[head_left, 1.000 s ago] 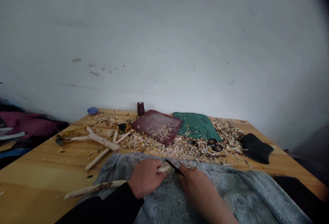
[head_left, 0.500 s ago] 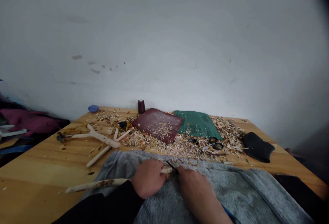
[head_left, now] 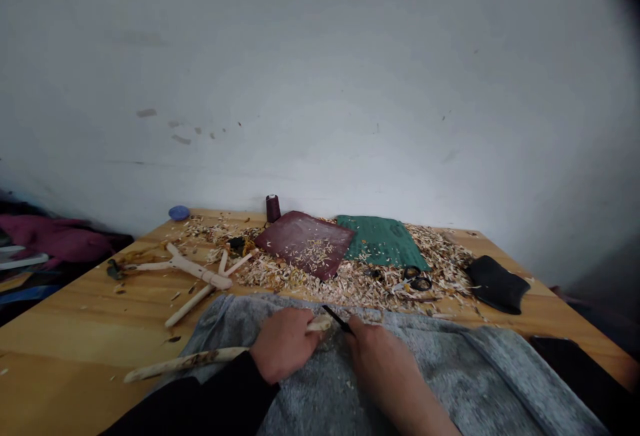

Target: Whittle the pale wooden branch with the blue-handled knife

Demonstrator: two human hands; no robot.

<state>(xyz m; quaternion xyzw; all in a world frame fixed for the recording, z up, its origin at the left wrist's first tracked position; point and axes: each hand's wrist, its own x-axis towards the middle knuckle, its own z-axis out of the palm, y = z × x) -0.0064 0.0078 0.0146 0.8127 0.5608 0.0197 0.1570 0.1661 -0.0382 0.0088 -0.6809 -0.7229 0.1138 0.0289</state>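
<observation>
Gripping the pale stick near its end, the left hand has its fingers closed around the wood, with a short tip showing past them. The right hand is curled in a fist around the mostly hidden handle of a dark-bladed knife, its blade angled just beside that tip; whether the edge touches the wood, I cannot tell. A good stroke here would be shallow, with a firm wrist, directed away from the holding fingers, the stick braced against the grey cloth and its exposed end turned a little between cuts. Beneath the cloth is the wooden surface; on it, beyond the cloth, lie the wood shavings, scissors, a maroon sheet and a green sheet, with a forked branch to the left and a black pad to the right.
</observation>
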